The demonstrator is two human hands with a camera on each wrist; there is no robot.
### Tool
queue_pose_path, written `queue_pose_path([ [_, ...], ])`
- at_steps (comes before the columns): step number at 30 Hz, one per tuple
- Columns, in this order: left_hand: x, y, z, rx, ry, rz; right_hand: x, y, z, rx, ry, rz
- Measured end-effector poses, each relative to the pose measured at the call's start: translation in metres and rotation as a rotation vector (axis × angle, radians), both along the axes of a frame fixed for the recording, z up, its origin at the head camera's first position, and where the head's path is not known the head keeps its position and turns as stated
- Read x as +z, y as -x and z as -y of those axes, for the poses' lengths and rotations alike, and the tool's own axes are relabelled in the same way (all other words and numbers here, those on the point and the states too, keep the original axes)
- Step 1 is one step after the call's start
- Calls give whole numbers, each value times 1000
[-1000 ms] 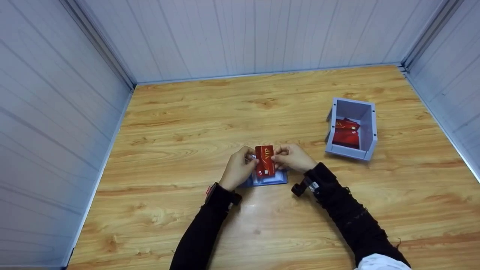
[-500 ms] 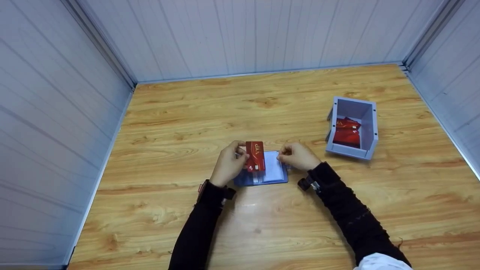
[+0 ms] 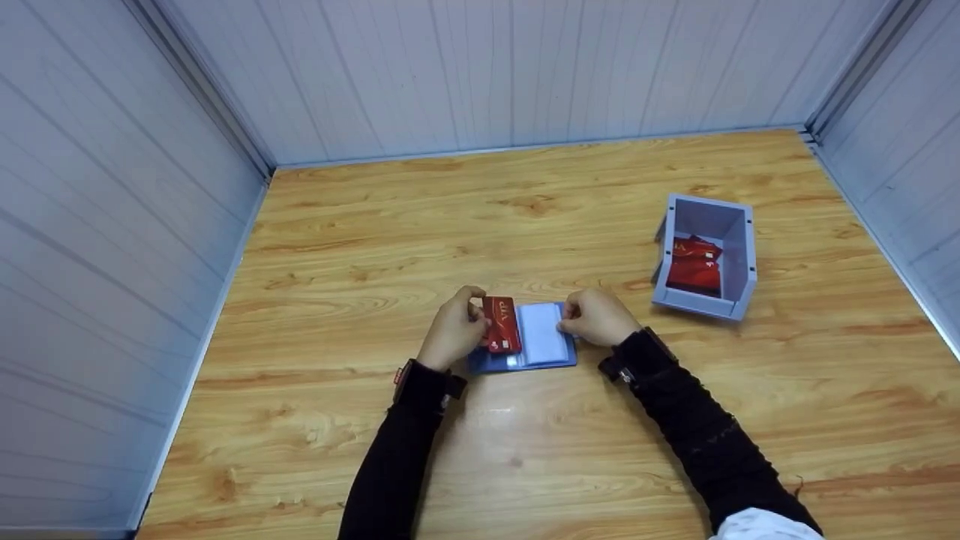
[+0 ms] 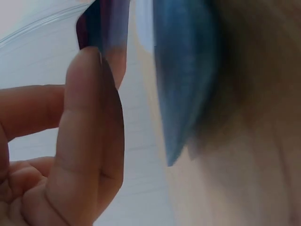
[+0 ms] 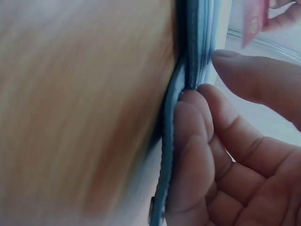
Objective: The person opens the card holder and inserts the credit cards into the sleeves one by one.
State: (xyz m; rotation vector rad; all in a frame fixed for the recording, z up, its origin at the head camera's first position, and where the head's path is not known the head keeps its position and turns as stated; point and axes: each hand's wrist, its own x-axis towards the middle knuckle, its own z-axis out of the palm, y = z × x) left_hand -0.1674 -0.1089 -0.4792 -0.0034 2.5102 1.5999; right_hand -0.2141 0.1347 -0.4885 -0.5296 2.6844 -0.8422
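The red card [image 3: 502,325] in the left hand [image 3: 453,328] reads "VIP", upside down

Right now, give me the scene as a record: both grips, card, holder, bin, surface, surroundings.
left grip: pinches red card
red card: over the left half of blue holder in the head view, gold lettering
right grip: holds right edge of blue holder
blue holder: lying open, pale sleeves showing on its right half
grey bin: right of both grips, more red cards inside
surface: wood-grain table
surroundings: white panels behind and at both sides
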Motion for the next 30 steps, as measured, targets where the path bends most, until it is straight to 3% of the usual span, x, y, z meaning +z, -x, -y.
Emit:
queue_pose_path([
  [12, -10, 2, -4, -14, -1, 62, 1, 0, -1, -10, -4, 17],
  [30, -10, -2, -15, -84, -18, 83, -1, 1, -1, -7, -11, 16],
])
